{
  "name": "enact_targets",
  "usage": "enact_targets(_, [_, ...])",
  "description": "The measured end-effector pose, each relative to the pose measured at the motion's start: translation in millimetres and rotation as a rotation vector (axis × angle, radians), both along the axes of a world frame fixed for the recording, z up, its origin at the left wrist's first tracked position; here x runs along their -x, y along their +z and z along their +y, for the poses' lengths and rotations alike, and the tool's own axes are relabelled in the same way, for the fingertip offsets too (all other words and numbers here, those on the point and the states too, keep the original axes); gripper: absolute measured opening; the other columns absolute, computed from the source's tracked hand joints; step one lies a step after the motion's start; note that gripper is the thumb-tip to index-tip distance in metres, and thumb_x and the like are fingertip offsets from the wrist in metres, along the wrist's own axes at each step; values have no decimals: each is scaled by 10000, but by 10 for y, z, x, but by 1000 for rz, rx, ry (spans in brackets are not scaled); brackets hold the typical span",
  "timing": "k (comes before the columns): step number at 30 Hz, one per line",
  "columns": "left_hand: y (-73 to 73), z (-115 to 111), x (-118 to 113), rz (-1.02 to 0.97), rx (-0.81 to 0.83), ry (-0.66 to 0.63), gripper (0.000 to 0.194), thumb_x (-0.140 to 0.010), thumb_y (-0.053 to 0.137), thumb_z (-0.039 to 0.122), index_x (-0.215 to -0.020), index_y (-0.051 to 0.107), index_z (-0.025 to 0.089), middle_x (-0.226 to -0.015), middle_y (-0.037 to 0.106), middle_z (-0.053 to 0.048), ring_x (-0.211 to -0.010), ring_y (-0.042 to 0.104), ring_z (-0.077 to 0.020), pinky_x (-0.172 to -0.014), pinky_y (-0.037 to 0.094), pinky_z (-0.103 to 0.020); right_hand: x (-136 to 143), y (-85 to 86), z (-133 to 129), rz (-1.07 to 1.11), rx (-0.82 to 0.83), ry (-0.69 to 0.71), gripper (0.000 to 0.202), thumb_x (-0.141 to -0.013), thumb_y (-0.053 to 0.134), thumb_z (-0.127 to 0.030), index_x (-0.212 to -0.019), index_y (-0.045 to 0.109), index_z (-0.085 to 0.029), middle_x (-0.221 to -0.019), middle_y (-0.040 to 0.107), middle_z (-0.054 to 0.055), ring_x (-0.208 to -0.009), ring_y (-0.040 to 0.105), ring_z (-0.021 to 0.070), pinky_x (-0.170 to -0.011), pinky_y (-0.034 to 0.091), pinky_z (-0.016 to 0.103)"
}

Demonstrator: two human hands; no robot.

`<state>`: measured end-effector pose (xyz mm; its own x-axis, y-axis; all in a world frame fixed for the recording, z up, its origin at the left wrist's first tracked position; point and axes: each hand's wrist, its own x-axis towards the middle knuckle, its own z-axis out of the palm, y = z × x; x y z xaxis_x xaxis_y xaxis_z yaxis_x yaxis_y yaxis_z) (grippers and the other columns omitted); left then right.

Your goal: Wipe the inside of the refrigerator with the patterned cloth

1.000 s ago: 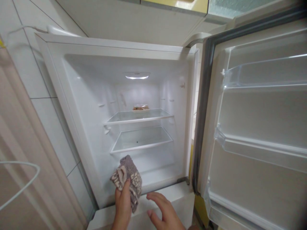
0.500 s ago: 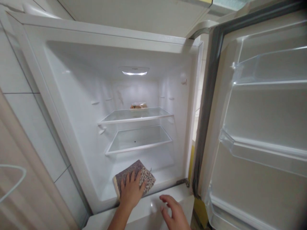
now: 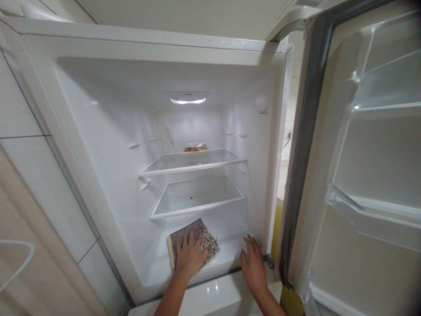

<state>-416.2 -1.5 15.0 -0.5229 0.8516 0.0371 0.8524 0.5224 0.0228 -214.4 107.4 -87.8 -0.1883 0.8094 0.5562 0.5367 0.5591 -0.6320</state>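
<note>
The left hand [image 3: 190,259] lies spread over a folded patterned cloth [image 3: 208,240] on the refrigerator floor [image 3: 230,248], the step apparently wiping; the right hand [image 3: 255,263], empty, fingers loosely spread, is near the front right corner. Sliding the cloth calls for even palm pressure.

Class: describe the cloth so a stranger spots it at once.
Look inside the open white fridge, at its floor below the lower shelf. The cloth lies under the left hand. Unlike the plain white floor, it is grey-brown with pale swirls.
</note>
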Motion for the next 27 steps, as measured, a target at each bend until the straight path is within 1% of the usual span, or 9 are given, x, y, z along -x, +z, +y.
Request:
enact_targets(4, [-72,123,-232,-14,-85,-108,634,-931,326,572,-1498,448,318,-1625,361,-163,-1491,301,-441,-1174,205,-664,45,86,9,102,32,53,481,-940,362,-293,-1290,638,-112,-1355,640,171,-1308,568,291,-1131,448,526])
enact_targets(6, [-110,268,-489,-62,-110,-200,646,-930,333,574,-1514,422,314,-1639,335,-156,-1503,272,-447,-1194,172,-675,84,214,28,122,26,88,474,-939,368,-285,-1285,646,-118,-1349,647,167,-1312,567,284,-1130,450,525])
enact_targets(8, [-155,469,-788,-127,-46,-302,716,-896,428,545,-1553,348,270,-1659,285,-157,-1523,208,-454,-1221,125,-677,100,360,53,111,10,114,465,-924,382,-261,-1261,668,-116,-1350,648,168,-1319,563,287,-1134,445,532])
enact_targets(10, [-212,689,-1068,-169,28,-404,736,-907,425,425,-1590,208,258,-1674,256,-113,-1543,175,-410,-1253,93,-653,78,484,74,83,5,137,453,-904,397,-232,-1233,692,-133,-1347,655,154,-1316,570,281,-1139,441,529])
enact_targets(12, [-276,875,-1273,-210,14,-419,678,-937,299,280,-1595,132,277,-1674,265,-50,-1549,194,-353,-1273,127,-621,21,560,82,47,22,174,439,-893,409,-211,-1204,715,-166,-1319,680,126,-1287,599,268,-1132,453,514])
enact_targets(14, [-330,987,-1376,-232,-7,-409,657,-946,225,234,-1591,121,298,-1667,280,-12,-1549,203,-332,-1280,141,-616,-51,582,74,5,48,230,423,-890,414,-205,-1164,736,-186,-1277,707,106,-1250,629,262,-1119,469,505])
enact_targets(19, [-325,990,-1333,-176,-7,-349,632,-952,261,231,-1574,227,338,-1663,297,19,-1553,200,-293,-1293,137,-551,-172,470,43,0,43,287,409,-914,428,-260,-1176,727,-163,-1310,689,121,-1274,613,262,-1116,474,497])
enact_targets(23, [-236,885,-1193,-141,-51,-253,589,-968,291,319,-1545,371,228,-1652,313,-126,-1524,266,-362,-1254,183,-577,-217,289,107,-17,20,199,440,-934,405,-282,-1232,696,-139,-1305,685,150,-1232,638,265,-1092,497,492])
enact_targets(27, [-196,666,-873,-76,-161,-153,620,-924,419,446,-1498,458,214,-1604,384,-197,-1482,329,-416,-1208,212,-620,-233,36,162,-187,-49,123,440,-832,470,-180,-1191,724,-177,-1276,703,139,-1206,650,312,-1060,517,515])
